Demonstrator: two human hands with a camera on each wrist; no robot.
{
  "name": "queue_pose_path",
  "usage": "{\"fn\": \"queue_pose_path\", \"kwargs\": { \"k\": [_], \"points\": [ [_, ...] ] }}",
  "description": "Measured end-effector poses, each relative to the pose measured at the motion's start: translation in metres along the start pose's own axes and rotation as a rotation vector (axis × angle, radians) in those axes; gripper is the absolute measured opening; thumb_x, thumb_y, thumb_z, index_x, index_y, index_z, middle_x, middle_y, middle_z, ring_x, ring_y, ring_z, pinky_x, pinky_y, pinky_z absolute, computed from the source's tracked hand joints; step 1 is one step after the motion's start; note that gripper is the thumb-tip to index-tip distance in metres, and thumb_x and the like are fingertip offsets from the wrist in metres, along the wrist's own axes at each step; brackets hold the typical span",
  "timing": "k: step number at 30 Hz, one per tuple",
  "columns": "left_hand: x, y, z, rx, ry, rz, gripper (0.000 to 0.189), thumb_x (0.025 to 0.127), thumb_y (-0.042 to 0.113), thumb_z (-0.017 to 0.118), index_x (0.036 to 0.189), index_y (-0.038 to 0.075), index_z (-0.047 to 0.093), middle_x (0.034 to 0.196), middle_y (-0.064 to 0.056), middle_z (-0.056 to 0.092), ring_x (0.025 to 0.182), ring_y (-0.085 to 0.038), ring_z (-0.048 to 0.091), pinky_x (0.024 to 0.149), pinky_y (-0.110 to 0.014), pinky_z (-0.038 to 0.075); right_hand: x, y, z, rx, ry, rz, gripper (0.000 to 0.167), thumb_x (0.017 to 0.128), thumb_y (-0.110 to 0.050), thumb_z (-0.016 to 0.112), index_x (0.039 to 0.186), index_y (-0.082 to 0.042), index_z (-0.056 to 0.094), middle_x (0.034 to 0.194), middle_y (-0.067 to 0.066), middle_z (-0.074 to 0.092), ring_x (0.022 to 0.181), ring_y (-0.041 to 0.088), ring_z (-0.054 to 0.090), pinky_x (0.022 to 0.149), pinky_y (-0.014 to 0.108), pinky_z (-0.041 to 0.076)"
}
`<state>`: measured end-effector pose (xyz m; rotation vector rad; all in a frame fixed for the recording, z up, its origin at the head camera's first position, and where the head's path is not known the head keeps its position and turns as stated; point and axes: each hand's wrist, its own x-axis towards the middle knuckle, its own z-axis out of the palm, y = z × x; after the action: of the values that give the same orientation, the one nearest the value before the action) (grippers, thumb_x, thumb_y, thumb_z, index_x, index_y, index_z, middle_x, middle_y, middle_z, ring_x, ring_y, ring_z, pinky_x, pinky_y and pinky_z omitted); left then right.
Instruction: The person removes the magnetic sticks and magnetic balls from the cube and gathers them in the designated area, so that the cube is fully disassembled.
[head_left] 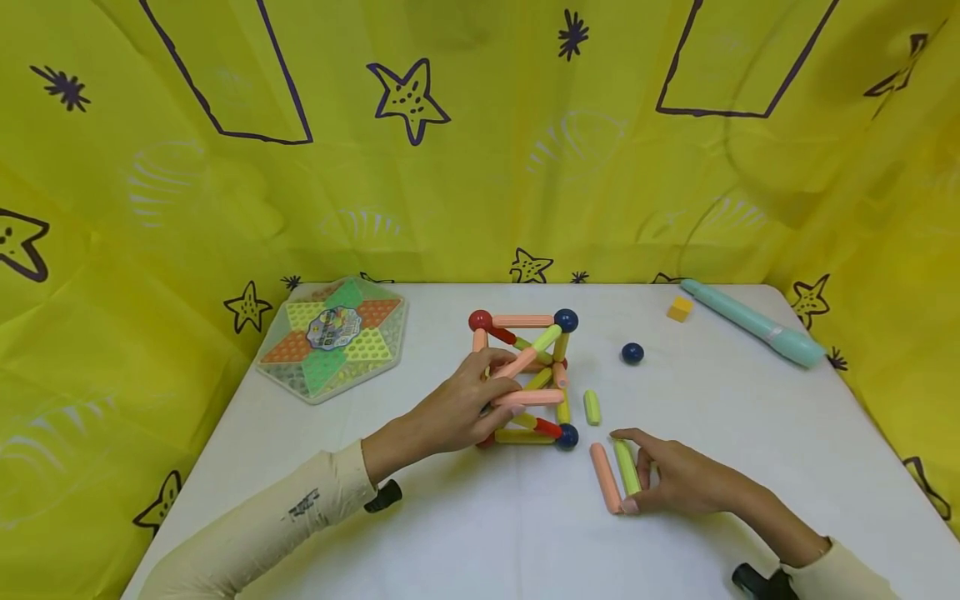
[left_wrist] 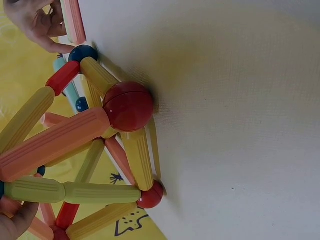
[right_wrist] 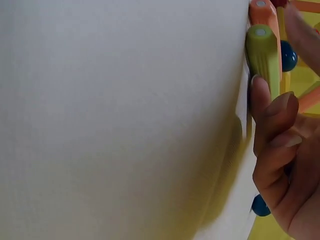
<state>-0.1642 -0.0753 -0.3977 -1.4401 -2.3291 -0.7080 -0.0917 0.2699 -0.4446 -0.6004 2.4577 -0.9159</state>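
A frame of magnetic sticks and balls (head_left: 523,437) stands mid-table, with red and dark blue balls at its corners. My left hand (head_left: 476,404) grips its near left upper part, around a ball where salmon-pink sticks (head_left: 528,397) meet. The left wrist view shows the frame's red ball (left_wrist: 129,106) close up and only a bit of that hand. To the right, a light green stick (head_left: 627,467) lies between the thumb and index finger of my right hand (head_left: 678,477). A loose salmon-pink stick (head_left: 606,479) lies alongside it. In the right wrist view the other fingers are curled.
A shorter green stick (head_left: 592,407) and a loose dark blue ball (head_left: 632,353) lie right of the frame. Farther back are a yellow cube (head_left: 680,309) and a long teal object (head_left: 757,325). A hexagonal patterned box (head_left: 300,379) occupies the back left. Yellow curtain (head_left: 480,192) surrounds the table.
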Motion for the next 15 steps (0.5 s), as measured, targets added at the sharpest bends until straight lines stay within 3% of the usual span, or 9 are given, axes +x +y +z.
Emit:
{"fn": "queue_pose_path", "kwargs": {
  "k": [4,15],
  "points": [
    [0.0003,0.0004,-0.0002,-0.002,-0.002,-0.002,0.008,0.097,0.022,0.069,0.096,0.015,0.072,0.131,-0.016,0.055,0.121,-0.024,0.053,0.091,-0.032,0.052,0.0019,-0.0017,-0.0003,0.009,-0.037,0.017,0.095,0.075,-0.042,0.087,0.148,-0.008,0.038,0.084,-0.007,0.058,0.068,0.004,0.048,0.059,0.022,0.039],
    [0.0007,0.0015,-0.0004,0.007,0.018,0.024,0.01,0.098,0.023,0.067,0.094,0.015,0.07,0.131,-0.017,0.055,0.122,-0.024,0.052,0.088,-0.03,0.051,0.0061,-0.0075,0.0068,0.002,-0.031,0.04,0.095,0.074,-0.042,0.088,0.147,-0.006,0.039,0.083,-0.007,0.058,0.067,0.004,0.047,0.058,0.021,0.037]
  ]
}}
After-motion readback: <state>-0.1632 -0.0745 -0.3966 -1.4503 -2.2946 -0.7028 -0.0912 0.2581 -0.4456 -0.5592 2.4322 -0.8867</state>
